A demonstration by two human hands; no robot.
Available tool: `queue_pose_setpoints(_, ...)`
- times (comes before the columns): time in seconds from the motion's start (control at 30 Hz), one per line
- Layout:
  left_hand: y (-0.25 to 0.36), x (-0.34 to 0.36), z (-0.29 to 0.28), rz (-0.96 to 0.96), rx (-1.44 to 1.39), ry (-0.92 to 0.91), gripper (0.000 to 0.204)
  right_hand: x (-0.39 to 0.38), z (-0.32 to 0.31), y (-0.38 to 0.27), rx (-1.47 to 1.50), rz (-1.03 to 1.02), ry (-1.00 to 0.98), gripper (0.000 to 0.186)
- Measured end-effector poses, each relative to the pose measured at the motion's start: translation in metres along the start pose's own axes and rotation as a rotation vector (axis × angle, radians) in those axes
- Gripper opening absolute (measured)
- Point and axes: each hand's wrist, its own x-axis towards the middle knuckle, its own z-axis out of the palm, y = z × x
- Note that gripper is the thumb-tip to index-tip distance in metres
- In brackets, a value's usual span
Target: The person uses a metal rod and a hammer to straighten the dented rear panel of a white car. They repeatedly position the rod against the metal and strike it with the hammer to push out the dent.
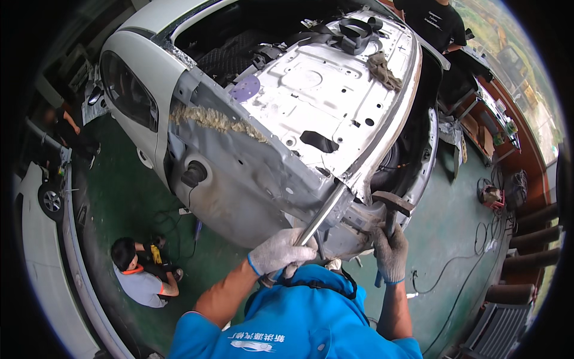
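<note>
My gloved left hand point(281, 254) is closed round a long silver metal bar point(323, 215), whose far end rests at the pale seam on the rear corner of a stripped white car body point(269, 161). My gloved right hand point(390, 254) grips a hammer point(391, 203), its head raised beside that corner at the right of the bar. A perforated metal panel point(323, 107) fills the middle of the body, with black straps point(353, 36), a brown cloth point(382, 72) and a purple disc point(245, 88) on it.
A crouching co-worker point(143, 278) holds a yellow power tool at lower left. Other people stand at upper left point(72, 131) and upper right point(430, 27). A white car point(39, 251) is at far left. Cables point(478, 251), dark cylinders point(532, 260) and a bench point(496, 113) line the right.
</note>
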Motion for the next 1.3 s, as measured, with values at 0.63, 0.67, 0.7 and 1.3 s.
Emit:
queue_pose_setpoints(0.63,0.010,0.020,-0.005,0.022,-0.048,-0.093,0.013,0.022,0.033,-0.032,-0.355,-0.287,0.004,0.024)
queue_pose_setpoints(0.67,0.010,0.020,-0.005,0.033,-0.044,-0.095,0.013,0.022,0.032,-0.032,-0.280,-0.316,0.022,0.024)
queue_pose_setpoints(0.7,0.009,0.020,-0.004,0.033,-0.041,-0.092,0.014,0.022,0.031,-0.033,-0.220,-0.336,0.062,0.023)
queue_pose_setpoints(1.3,0.016,0.016,-0.002,0.043,-0.023,-0.070,0.016,0.024,0.032,-0.039,-0.260,-0.301,-0.021,0.024)
